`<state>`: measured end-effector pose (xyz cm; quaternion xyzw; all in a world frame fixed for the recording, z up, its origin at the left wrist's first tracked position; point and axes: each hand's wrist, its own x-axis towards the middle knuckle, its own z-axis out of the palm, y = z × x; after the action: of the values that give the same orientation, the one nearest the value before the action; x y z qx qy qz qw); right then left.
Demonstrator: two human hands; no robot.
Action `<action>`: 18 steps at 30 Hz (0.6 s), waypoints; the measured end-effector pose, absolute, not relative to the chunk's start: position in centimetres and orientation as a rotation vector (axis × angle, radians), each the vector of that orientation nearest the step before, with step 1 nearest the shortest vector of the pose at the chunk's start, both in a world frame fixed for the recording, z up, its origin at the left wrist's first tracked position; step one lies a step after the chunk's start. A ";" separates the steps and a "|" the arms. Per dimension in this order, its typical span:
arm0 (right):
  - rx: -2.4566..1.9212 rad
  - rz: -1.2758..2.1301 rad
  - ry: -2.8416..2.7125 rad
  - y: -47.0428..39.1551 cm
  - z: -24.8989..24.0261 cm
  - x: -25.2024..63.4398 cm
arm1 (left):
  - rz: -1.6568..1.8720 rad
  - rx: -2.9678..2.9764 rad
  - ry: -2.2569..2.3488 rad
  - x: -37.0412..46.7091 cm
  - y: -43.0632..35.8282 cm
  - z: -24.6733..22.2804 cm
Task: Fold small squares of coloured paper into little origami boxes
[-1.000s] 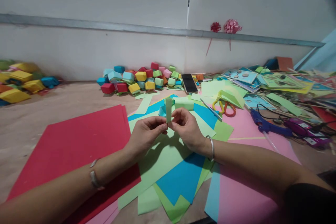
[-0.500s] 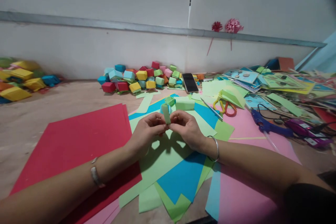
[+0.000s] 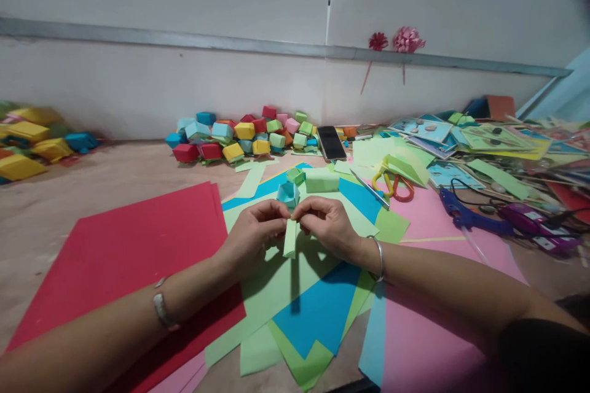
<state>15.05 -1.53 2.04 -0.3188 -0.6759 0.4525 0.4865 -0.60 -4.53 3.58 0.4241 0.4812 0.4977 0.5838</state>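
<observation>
A narrow light green paper strip [image 3: 290, 239] hangs down between my two hands, above the layered green and blue sheets. My left hand [image 3: 258, 228] pinches its top end from the left, fingers closed. From the right, my right hand [image 3: 327, 225] pinches the same end, thumb and forefinger together. Just beyond my fingertips sits a small light blue paper box [image 3: 288, 194], with a small green paper piece [image 3: 295, 175] behind it. A folded light green paper [image 3: 321, 182] lies to their right. The strip's shadow falls on the blue sheet [image 3: 318, 307].
Red sheets [image 3: 152, 258] lie at left, pink sheets [image 3: 428, 319] at right. Scissors [image 3: 394, 186], a silver pen [image 3: 370, 188], a blue glue gun [image 3: 474, 218] and a phone [image 3: 332, 143] are to the right. Colourful paper boxes [image 3: 244, 131] are piled by the wall.
The strip stood upward from my fingertips before and now hangs down toward me. The light blue box behind it shows more fully. The view has shifted slightly.
</observation>
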 end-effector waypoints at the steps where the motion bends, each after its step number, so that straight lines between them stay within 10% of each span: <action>1: -0.787 1.093 -1.649 -1.5 2.0 15.1 | 1.162 0.995 1.115 -0.7 -4.5 3.5; 18: -0.815 1.031 -1.663 -1.6 1.6 15.0 | 1.183 1.305 1.227 -0.9 -4.4 3.3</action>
<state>14.99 -1.62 1.56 -0.3352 -0.6845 0.4244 0.4889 -0.88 -4.43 3.27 0.5341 0.5023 0.4842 0.4775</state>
